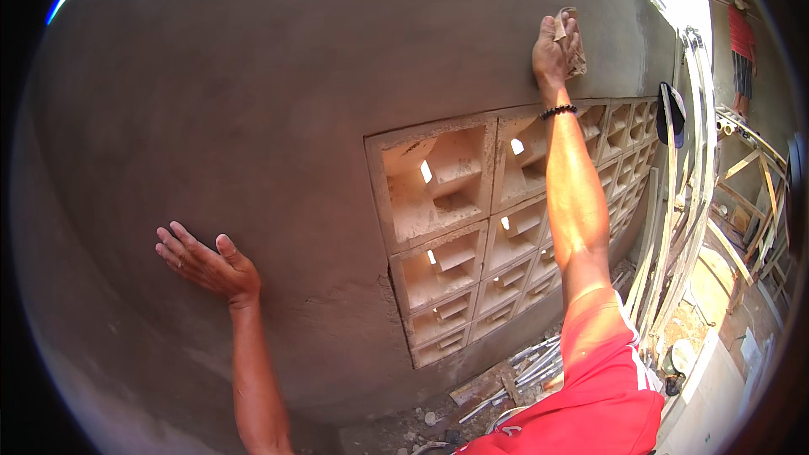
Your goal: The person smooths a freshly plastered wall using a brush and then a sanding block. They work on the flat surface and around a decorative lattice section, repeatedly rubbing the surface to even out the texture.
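Note:
A grey plastered wall (pixel 278 59) fills most of the view, smooth and darker in places. My right hand (pixel 552 52) is raised high against it with the arm stretched out, a dark beaded bracelet on the wrist. Its fingers hold a crumpled tan sheet (pixel 576 55), paper or cloth, against the plaster. Lower at the left, my left hand (pixel 208 263) has its fingers stretched and holds nothing; whether it touches the wall I cannot tell. Between and below the hands, a panel of pale ventilation blocks (pixel 438 236) is set into the wall, partly covered by my right forearm.
Long pale poles (pixel 695 160) lean upright at the right, with a dark cap (pixel 672 115) hanging by them. Rubble and thin pipes (pixel 527 379) lie at the wall's foot. Farther right are wooden trestles (pixel 758 194) and another person (pixel 742 50) in a red top.

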